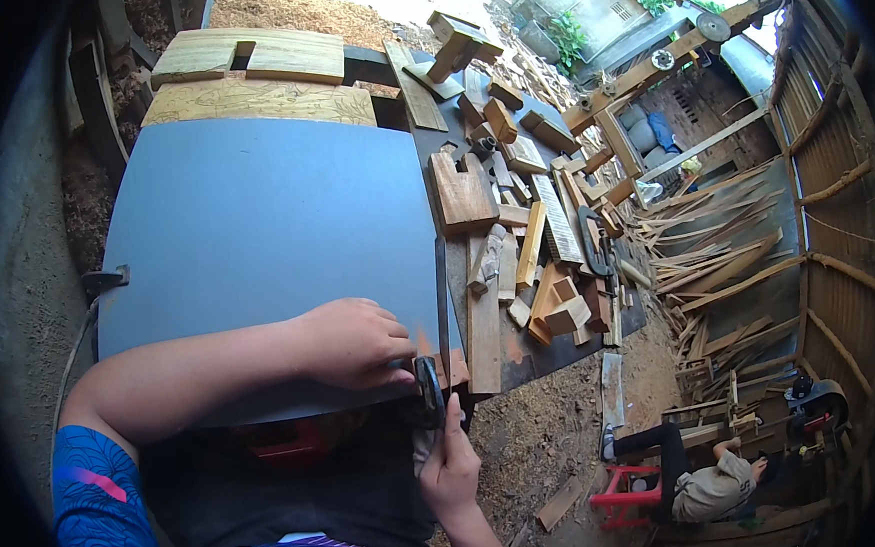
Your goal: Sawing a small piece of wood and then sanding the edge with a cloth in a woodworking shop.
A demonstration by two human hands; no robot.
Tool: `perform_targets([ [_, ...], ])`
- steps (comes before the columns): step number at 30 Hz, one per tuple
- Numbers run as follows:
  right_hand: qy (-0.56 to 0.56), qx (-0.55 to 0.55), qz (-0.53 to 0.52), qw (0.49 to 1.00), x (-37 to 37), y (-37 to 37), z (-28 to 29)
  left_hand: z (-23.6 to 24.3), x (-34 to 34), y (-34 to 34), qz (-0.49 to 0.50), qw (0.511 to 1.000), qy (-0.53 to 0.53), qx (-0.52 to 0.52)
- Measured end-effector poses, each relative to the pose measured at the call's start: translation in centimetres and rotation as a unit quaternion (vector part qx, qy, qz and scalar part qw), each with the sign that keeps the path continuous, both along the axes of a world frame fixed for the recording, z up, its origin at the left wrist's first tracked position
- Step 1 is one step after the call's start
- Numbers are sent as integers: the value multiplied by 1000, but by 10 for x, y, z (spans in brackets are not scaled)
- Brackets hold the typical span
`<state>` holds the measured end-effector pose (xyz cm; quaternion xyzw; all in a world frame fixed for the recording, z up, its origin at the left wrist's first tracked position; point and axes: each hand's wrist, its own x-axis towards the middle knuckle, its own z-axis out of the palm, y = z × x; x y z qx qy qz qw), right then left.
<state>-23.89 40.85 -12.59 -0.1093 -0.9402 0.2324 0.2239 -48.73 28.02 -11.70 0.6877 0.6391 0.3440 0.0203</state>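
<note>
The right hand (452, 475) is curled closed at the lower end of a long, narrow dark bar (444, 308), its index finger stretched along the bar; the grip appears to hold it, though the palm side is hidden. The bar points away from the person, along the right edge of a blue-grey board (275, 233). The left hand (354, 344) is bent into a loose fist over the near right part of the board, fingers just beside a dark clamp (430, 389); whether they grip anything cannot be told. The clamp stands at the board's near right corner, beside the bar. A small reddish-brown piece of wood (458, 365) shows at that corner, and orange dust (424, 341) lies on the board near it.

A second clamp (107, 279) sits at the board's left edge. Beyond the far edge are a pale plank (294, 58) with a slot and a plank with carved lines (257, 104). To the right, the bench carries a notched block (463, 197), a yellowish stick (530, 246), a dark C-shaped clamp (592, 239) and many mixed offcuts.

Further right, long wood strips (723, 271) are heaped. At lower right, a co-worker (716, 485) sits on a red stool (622, 498), near a machine (816, 406).
</note>
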Motion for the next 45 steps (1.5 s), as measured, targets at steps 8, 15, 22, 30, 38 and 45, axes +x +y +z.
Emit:
perform_targets([
  [8,-28,-12,14,999,-18,7,7,3,0,1,-18,999,-12,-46],
  [15,-59,-43,-27,997,16,-6,3,2,-4,0,-3,1000,3,-10],
  [22,-107,-55,4,993,-5,6,30,2,1,3,-5,1000,25,-17],
  [30,-105,-16,-6,994,13,-6,27,3,-2,-1,1,999,39,-17],
  [38,-107,-48,2,993,-22,4,32,3,-1,0,-7,1000,25,-15],
  [45,-94,-29,-3,995,16,-3,26,2,0,1,0,1000,29,8],
])
